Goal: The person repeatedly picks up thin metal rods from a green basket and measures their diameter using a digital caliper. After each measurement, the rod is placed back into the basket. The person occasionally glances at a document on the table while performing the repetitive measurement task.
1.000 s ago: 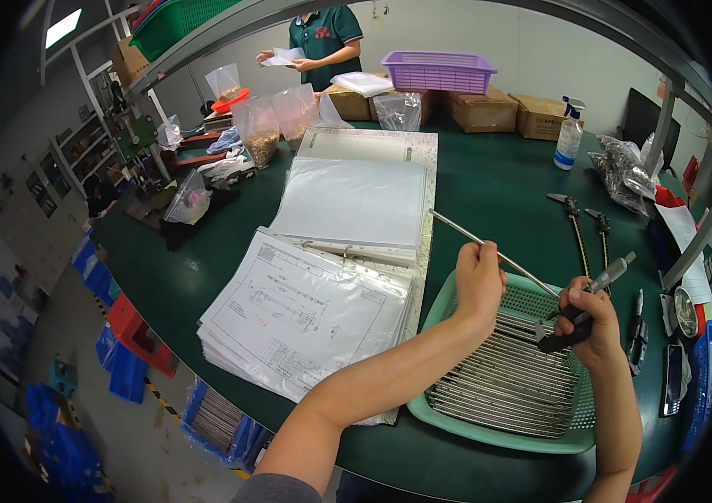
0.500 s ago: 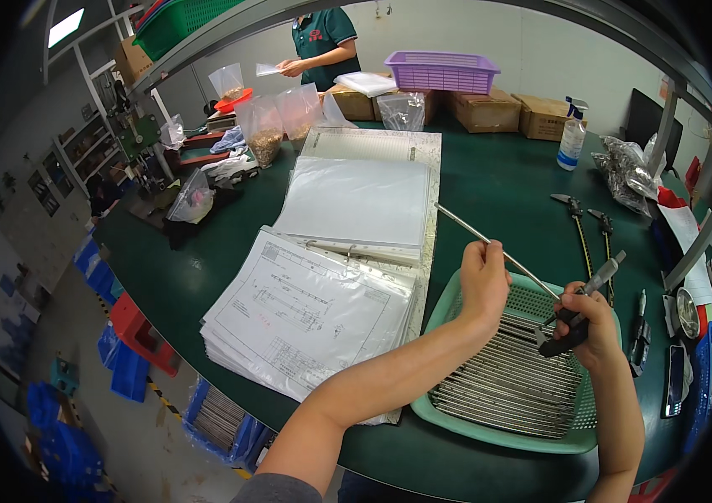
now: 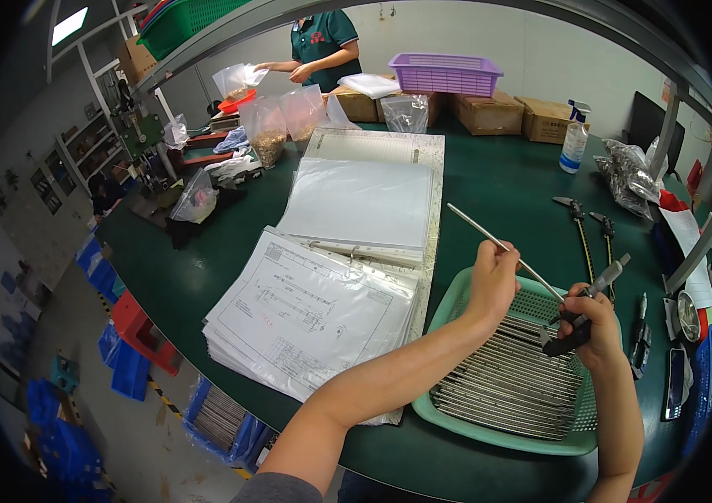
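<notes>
Rod (image 3: 502, 246), thin and metal, is pinched in the left hand (image 3: 492, 278) fingertips and slanted above the tray (image 3: 490, 423) of like rods near the tabletop's front edge, its lower end met by the caliper (image 3: 586, 310) gripped in the closed right hand (image 3: 592, 323), seemingly for gauging.

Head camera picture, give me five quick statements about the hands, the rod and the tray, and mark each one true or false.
1. The left hand pinches a thin metal rod. True.
2. The right hand is empty. False: it has its grip on a dark measuring tool, apparently a caliper.
3. The green tray holds many metal rods laid side by side. True.
4. The open binder lies to the right of the tray. False: it lies to the left, beside a stack of drawings.
5. The purple basket sits at the near edge of the table. False: it is at the far side, by cardboard boxes.
</notes>
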Demonstrator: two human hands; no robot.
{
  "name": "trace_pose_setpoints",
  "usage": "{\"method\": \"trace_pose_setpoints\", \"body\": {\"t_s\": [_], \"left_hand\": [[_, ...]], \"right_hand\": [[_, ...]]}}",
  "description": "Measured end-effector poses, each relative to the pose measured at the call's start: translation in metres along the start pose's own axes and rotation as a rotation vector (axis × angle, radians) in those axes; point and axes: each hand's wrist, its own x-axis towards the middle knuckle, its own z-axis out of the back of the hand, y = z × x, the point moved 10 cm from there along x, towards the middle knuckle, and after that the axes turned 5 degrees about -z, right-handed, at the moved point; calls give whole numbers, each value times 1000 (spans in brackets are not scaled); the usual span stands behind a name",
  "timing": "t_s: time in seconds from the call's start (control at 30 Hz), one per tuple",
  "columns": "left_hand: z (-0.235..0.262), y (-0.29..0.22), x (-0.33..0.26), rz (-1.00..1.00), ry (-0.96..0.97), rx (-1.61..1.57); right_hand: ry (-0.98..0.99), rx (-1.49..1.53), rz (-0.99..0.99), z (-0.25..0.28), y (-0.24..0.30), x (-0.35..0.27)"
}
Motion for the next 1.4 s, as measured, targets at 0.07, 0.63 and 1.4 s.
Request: {"method": "trace_pose_setpoints", "body": {"t_s": [0.07,0.63,1.4], "left_hand": [[-8,6,-2,76,95,42],[-24,12,-6,100,261,39],[-19,3,-4,-4,208,-15]], "right_hand": [[-15,0,7,1,1,0],[-40,-86,5,5,-7,5],[-7,-60,-53,-1,-10,3]]}}
